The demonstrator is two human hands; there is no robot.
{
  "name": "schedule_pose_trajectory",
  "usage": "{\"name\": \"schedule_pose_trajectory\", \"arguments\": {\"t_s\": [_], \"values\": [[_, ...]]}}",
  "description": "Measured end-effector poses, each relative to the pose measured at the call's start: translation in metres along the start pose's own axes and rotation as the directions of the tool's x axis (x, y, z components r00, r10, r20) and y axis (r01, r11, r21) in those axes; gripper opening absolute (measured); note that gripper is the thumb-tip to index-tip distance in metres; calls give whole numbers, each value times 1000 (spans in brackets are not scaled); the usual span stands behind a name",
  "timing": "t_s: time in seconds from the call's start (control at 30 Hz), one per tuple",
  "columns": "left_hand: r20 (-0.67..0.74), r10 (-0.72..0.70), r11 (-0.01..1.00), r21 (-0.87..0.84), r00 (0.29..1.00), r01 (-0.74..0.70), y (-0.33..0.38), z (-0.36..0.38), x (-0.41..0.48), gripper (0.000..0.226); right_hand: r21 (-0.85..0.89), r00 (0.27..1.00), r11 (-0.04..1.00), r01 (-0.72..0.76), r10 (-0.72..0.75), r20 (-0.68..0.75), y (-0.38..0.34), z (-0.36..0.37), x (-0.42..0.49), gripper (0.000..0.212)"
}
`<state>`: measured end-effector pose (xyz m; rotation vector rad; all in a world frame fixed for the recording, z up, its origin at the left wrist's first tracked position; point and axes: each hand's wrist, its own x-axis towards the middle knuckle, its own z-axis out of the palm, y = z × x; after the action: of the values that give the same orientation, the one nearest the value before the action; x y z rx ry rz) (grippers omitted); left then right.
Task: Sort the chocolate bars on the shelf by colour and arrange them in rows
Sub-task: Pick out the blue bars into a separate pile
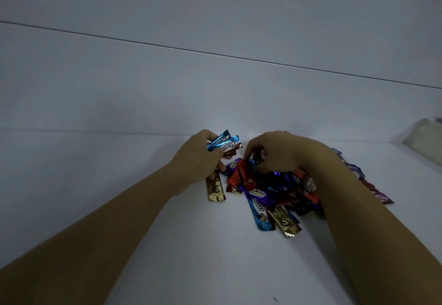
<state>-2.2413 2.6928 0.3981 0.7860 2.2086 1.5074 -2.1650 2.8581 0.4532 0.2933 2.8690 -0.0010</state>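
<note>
A heap of chocolate bars [275, 192] in blue, purple, red and gold wrappers lies on the white shelf [119, 173]. My left hand [203, 158] grips a small bunch of light blue bars [223, 143] just left of the heap, their ends sticking up past my fingers. My right hand [279, 151] reaches down into the top of the heap, fingers curled among the wrappers; what they pinch is hidden. A gold bar [215, 188] lies under my left wrist. A blue bar [259, 211] and another gold bar [285, 223] stick out at the heap's front.
The shelf's white back wall [215, 89] rises right behind the heap, with a dark seam across it. A pale translucent packet [425, 142] lies at the far right edge. A small dark speck [275, 298] marks the shelf near the front.
</note>
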Motion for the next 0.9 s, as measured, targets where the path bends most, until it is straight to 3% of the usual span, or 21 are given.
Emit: {"name": "schedule_pose_trajectory", "arguments": {"t_s": [0.17,0.43,0.57,0.63,0.8,0.9], "values": [[1,-5,1000,4,1000,5,-3,1,3,16,39,1000,999,15,-15,-20,-2,6,5,28],[-3,-14,1000,-6,1000,14,-3,1,3,18,149,999,989,10,-14,29,-7,5,7,39],[-13,-19,999,-33,1000,19,-2,0,1,17,147,996,989,19,-5,-91,-5,8,10,14],[-17,-7,998,-57,1000,6,0,0,0,15,240,977,970,27,25,-212,3,9,11,5],[-71,47,992,-117,996,-55,1,1,-4,8,571,806,814,108,264,-529,22,8,9,11],[-126,33,983,-174,991,-55,0,-1,1,9,749,785,619,237,332,-523,20,6,10,14]]}}
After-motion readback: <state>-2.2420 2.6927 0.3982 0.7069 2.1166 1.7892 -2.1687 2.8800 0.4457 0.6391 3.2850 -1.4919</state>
